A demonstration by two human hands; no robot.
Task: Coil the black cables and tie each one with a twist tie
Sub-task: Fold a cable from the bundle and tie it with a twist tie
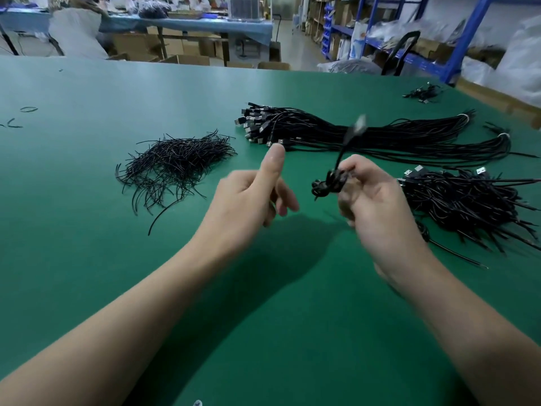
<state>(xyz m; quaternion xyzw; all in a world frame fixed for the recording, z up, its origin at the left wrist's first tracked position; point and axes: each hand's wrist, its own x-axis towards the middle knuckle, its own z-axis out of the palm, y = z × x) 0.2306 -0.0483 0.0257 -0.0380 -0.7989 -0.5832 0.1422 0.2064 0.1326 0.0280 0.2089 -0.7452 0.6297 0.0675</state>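
While right hand [377, 206] fingers [361, 168] pinch a coiled cable [328, 184], left hand [248, 197] fingers relaxed

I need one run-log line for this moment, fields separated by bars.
right hand grips coiled cable | left hand holds nothing | twist tie pile untouched

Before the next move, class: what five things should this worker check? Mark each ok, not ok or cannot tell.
1. Right hand grips the coiled cable: ok.
2. Left hand free, holding nothing: ok.
3. Coil already tied shut: cannot tell, blurred.
4. Pile of twist ties on the table, left of the hands: ok.
5. Bundle of uncoiled cables lies beyond the hands: ok.
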